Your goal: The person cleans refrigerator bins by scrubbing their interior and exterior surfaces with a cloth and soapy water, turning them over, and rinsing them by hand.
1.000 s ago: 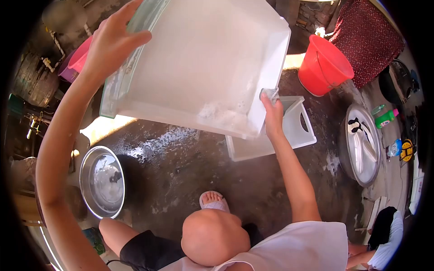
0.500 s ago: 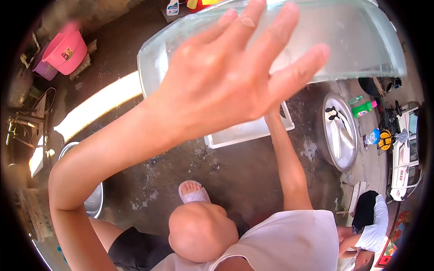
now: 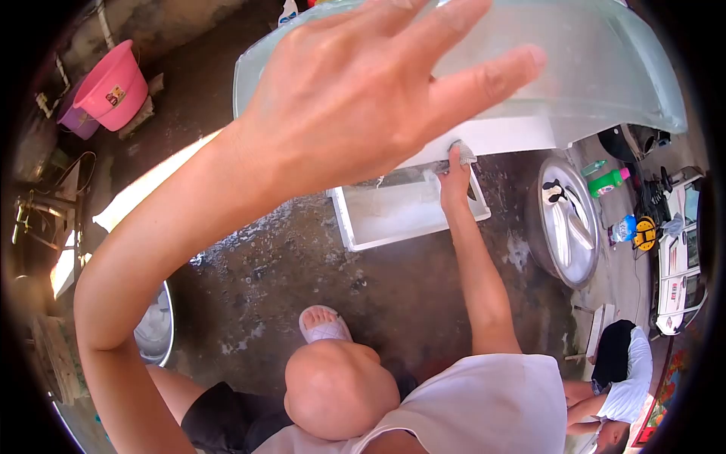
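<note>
Wet floor [image 3: 257, 280] is seen beneath a drawer [image 3: 590, 68], which is raised high with its clear front turned to the camera. Before that front, the left hand [image 3: 355, 91] is spread; whether the panel is gripped cannot be told. Beside the drawer's white side, a grey pad [image 3: 465, 153] is pinched by the right hand [image 3: 455, 183]. Below, a white tray [image 3: 393, 214] is set.

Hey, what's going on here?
A person squatting on a wet floor has a big white container with a clear panel up in front of them. Their left hand is spread across the panel. Their right hand holds a grey scrubber at the container's lower edge. Another white bin sits on the floor below.
</note>
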`<action>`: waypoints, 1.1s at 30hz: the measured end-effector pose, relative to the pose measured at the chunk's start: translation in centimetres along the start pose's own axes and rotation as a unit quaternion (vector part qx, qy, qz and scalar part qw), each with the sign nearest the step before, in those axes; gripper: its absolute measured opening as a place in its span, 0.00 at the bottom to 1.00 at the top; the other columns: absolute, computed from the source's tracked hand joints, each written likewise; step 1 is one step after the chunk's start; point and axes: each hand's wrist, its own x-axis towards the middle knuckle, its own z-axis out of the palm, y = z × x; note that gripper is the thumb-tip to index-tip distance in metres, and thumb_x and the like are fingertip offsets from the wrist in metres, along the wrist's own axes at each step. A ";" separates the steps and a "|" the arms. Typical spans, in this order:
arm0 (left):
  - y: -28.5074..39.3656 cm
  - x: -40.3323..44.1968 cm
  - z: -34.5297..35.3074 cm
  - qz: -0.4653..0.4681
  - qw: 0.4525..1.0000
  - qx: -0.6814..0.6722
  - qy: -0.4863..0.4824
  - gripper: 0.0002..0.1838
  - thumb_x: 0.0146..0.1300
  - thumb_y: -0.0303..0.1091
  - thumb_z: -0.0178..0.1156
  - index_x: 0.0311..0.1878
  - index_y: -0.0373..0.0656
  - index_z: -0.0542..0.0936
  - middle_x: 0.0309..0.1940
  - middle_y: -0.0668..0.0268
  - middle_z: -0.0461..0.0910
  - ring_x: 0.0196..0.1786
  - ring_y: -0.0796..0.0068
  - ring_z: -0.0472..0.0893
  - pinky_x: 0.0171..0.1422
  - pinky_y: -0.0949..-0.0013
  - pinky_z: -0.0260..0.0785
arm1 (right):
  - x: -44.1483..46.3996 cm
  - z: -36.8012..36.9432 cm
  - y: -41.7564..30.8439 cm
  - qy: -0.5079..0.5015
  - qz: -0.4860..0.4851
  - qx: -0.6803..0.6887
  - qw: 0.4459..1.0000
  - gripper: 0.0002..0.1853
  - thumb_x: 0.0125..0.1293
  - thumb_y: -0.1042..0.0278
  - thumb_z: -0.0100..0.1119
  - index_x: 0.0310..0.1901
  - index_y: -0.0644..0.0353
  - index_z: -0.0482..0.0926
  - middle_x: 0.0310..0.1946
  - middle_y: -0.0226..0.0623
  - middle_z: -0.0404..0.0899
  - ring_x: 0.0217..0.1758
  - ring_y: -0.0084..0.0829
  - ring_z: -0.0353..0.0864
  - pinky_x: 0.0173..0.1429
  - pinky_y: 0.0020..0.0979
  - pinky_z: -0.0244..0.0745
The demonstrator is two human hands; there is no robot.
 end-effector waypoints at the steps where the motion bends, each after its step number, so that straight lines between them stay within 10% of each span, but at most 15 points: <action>1: -1.7 -0.5 -1.0 -0.011 0.999 -0.014 -0.044 0.34 0.46 0.29 0.58 0.63 0.46 0.68 0.55 0.52 0.74 0.54 0.57 0.77 0.51 0.65 0.72 | -0.3 0.8 -0.6 0.006 0.028 -0.005 1.000 0.24 0.69 0.51 0.52 0.55 0.63 0.68 0.49 0.32 0.74 0.51 0.25 0.72 0.54 0.33 0.68; 7: -10.6 -8.2 -9.4 -0.345 0.899 -0.116 -0.243 0.38 0.50 0.28 0.56 0.68 0.38 0.60 0.62 0.55 0.69 0.60 0.65 0.73 0.64 0.69 0.63 | -1.1 7.2 -6.1 -0.070 -0.219 -0.101 0.968 0.17 0.64 0.64 0.57 0.47 0.69 0.75 0.42 0.35 0.78 0.44 0.25 0.75 0.51 0.27 0.68; 15: -5.0 -25.1 -20.8 -0.835 0.462 -0.216 -0.207 0.33 0.62 0.32 0.49 0.71 0.41 0.54 0.62 0.52 0.69 0.57 0.59 0.76 0.59 0.63 0.70 | -3.6 20.2 -11.8 -0.392 -0.054 -0.222 0.891 0.24 0.53 0.58 0.59 0.46 0.68 0.73 0.32 0.37 0.77 0.32 0.23 0.78 0.36 0.22 0.72; 18: -1.9 -30.3 -23.1 -0.884 0.324 -0.249 -0.225 0.32 0.62 0.32 0.48 0.70 0.39 0.54 0.61 0.49 0.69 0.56 0.56 0.77 0.58 0.63 0.71 | -3.0 25.8 -11.8 -0.500 -0.067 -0.412 0.759 0.33 0.50 0.44 0.56 0.46 0.70 0.73 0.34 0.37 0.77 0.34 0.24 0.78 0.33 0.19 0.67; 22: 2.1 -31.4 -23.8 -0.907 0.198 -0.281 -0.243 0.35 0.60 0.28 0.46 0.71 0.38 0.48 0.58 0.47 0.71 0.51 0.57 0.80 0.53 0.62 0.74 | -3.5 32.1 -9.0 -0.510 -0.081 -0.409 0.752 0.30 0.52 0.44 0.59 0.48 0.62 0.74 0.37 0.38 0.76 0.40 0.30 0.76 0.39 0.29 0.70; 28: 7.9 -36.4 -24.8 -0.910 0.119 -0.335 -0.215 0.45 0.54 0.23 0.44 0.74 0.42 0.35 0.59 0.48 0.69 0.43 0.62 0.81 0.48 0.63 0.76 | -5.4 39.9 -9.2 -0.616 0.047 -0.344 0.707 0.17 0.68 0.52 0.48 0.34 0.57 0.80 0.22 0.26 0.76 0.22 0.21 0.74 0.27 0.27 0.70; 33: 8.3 -34.4 -26.2 -0.871 0.090 -0.409 -0.257 0.38 0.56 0.29 0.48 0.72 0.39 0.52 0.56 0.56 0.73 0.49 0.68 0.76 0.48 0.66 0.70 | -7.3 40.9 -8.4 -0.653 -0.020 -0.251 0.715 0.27 0.68 0.42 0.46 0.47 0.59 0.81 0.41 0.34 0.81 0.43 0.23 0.78 0.48 0.28 0.72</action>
